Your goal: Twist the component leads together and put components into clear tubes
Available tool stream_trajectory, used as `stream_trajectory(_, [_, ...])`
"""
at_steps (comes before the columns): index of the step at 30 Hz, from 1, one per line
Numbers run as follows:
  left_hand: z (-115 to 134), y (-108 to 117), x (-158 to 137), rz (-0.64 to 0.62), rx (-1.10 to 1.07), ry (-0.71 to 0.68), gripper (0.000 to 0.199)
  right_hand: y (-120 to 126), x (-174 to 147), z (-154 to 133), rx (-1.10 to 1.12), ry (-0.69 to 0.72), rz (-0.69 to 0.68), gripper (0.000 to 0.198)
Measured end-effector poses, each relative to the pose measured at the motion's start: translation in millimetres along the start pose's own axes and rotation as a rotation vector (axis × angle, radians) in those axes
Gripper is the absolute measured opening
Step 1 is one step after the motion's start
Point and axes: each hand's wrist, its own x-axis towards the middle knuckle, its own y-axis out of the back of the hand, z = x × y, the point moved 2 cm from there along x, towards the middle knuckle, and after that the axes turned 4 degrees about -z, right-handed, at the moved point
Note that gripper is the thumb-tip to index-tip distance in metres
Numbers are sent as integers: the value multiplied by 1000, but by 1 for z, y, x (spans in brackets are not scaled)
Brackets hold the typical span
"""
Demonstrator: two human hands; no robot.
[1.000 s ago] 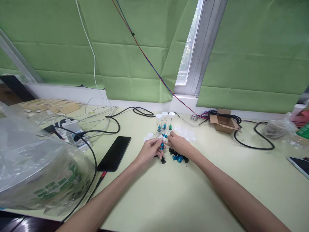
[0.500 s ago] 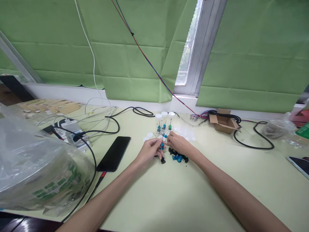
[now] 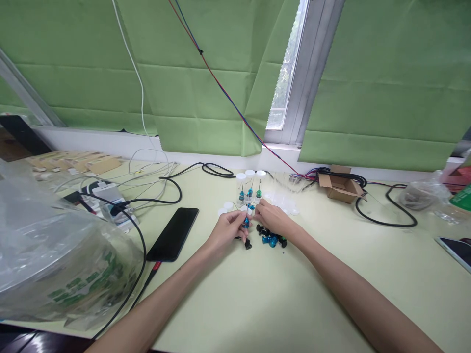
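Observation:
My left hand (image 3: 230,228) is closed in a pinch on a small shiny blue spool-like part (image 3: 246,223) with a thin dark stem pointing up. My right hand (image 3: 274,217) is just to its right, fingers bent and drawn together; whatever they hold, if anything, is hidden. Black spool-like parts (image 3: 263,230) and blue ones (image 3: 271,240) lie in a pile below my right hand, and another black part (image 3: 248,243) lies below my left. Behind the hands stand clear vials with white caps (image 3: 250,174), holding blue and green stemmed parts (image 3: 258,193).
White caps (image 3: 228,205) and clear plastic pieces (image 3: 285,203) lie around the hands. A black phone (image 3: 172,234) rests to the left, past it a large plastic bag (image 3: 73,264) and cables. An open cardboard box (image 3: 341,189) stands at the back right.

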Motion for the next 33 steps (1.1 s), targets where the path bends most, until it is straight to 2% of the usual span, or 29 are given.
stream_trajectory(4, [1, -1, -1, 5, -6, 6, 39, 3, 1, 1, 152, 20, 87, 13])
stream_trajectory(10, [2, -3, -3, 29, -29, 19, 35, 9, 2, -5, 583, 38, 262, 19])
stream_trajectory(16, [1, -4, -4, 52, -116, 53, 30, 9, 5, -10, 874, -1, 271, 21])
stream_trajectory(26, [-2, -5, -2, 72, -374, 100, 13, 14, 1, -26, 976, 114, 232, 22])
stream_trajectory(33, [-1, -7, -2, 60, -455, 131, 11, 14, 0, -29, 955, 123, 210, 18])
